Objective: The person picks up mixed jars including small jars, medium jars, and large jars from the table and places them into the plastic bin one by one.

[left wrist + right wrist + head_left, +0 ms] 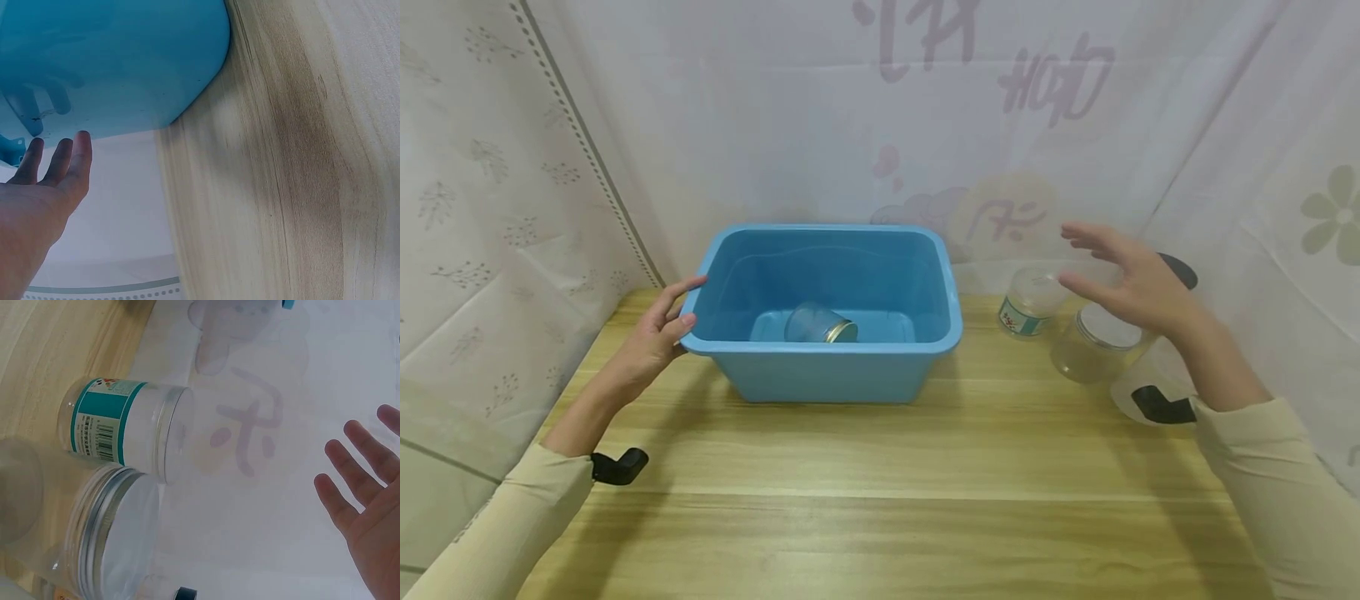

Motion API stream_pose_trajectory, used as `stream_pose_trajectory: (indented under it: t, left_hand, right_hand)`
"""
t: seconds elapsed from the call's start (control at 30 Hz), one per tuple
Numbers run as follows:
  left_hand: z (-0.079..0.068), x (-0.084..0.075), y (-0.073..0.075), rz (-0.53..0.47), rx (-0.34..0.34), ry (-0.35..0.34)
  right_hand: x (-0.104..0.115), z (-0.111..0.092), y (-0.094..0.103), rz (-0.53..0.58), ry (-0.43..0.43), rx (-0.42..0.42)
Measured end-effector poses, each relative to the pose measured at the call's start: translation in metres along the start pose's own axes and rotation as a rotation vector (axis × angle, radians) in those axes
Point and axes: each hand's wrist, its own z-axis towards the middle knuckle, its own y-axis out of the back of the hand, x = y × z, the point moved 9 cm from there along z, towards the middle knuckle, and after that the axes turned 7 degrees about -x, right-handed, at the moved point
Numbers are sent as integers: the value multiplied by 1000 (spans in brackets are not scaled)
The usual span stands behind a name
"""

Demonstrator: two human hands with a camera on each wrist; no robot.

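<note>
A blue plastic tub (827, 375) stands on the table, with a clear jar (808, 323) lying on its side inside, gold lid to the right. At the tub's left rim my left hand (658, 333) holds on, thumb over the edge and other fingers below it, outside the wall. My right hand (1138, 287) hovers with spread fingers above several clear jars, holding nothing. Nearest are a jar with a teal label (103, 422) and a jar with a silver-rimmed lid (131, 537). A larger clear jar (1138, 387) is partly hidden under the right forearm.
Behind the right hand shows a black lid (1180, 271), its container mostly hidden. A printed white curtain (775, 125) hangs close behind the tub and along both sides. The wooden table (880, 500) extends in front of the tub.
</note>
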Motion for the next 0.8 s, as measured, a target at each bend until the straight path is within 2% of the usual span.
stream_pose_trajectory:
  t: [0.13, 0.4, 0.8]
  left_hand:
    - [0, 0, 0, 3, -5, 0]
    - [0, 0, -1, -2, -5, 6]
    - [-1, -1, -1, 5, -6, 6]
  right_hand:
    - [-6, -4, 2, 16, -7, -18]
    - [-28, -16, 4, 15, -165, -82]
    - [-49, -29, 5, 61, -268, -151]
